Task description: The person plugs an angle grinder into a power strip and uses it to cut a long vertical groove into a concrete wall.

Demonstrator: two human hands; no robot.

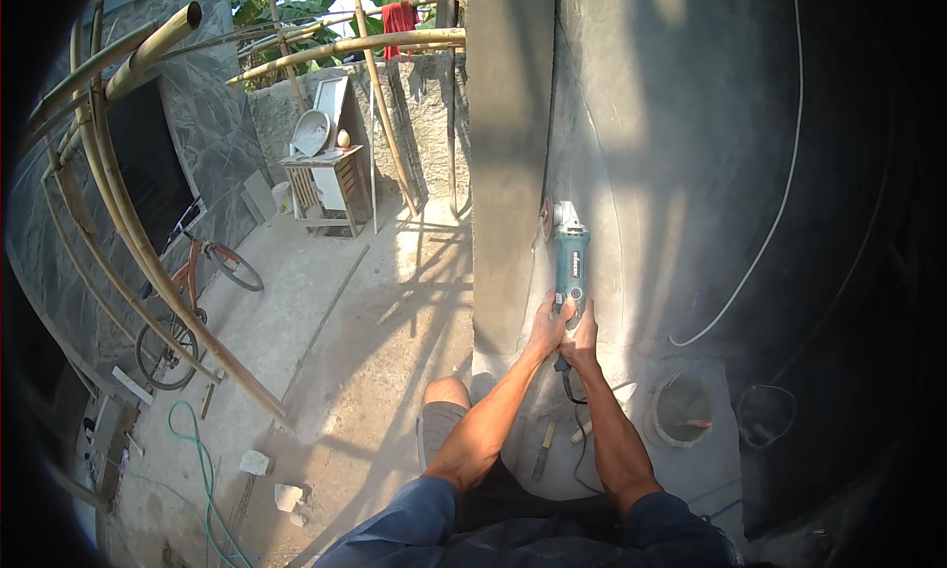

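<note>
Teal angle grinder (571,262), straight ahead in my head feed, up in front of the plastered wall (681,154). Fingers of both hands are closed around its rear end: left hand (546,325) on the left flank, right hand (584,331) on the right. Neither is free. Long axis runs almost straight up the view, away from the hands.

Relation I watch: the reddish disc (546,217) sits on the tool's left side, well forward of the fingers, edge-on to the dark seam (548,144) beside the grey pillar (507,154). The left hand is nearer that seam. Disc touching or just clear: I cannot tell. Power cord (569,383) trails below the grip.
</note>
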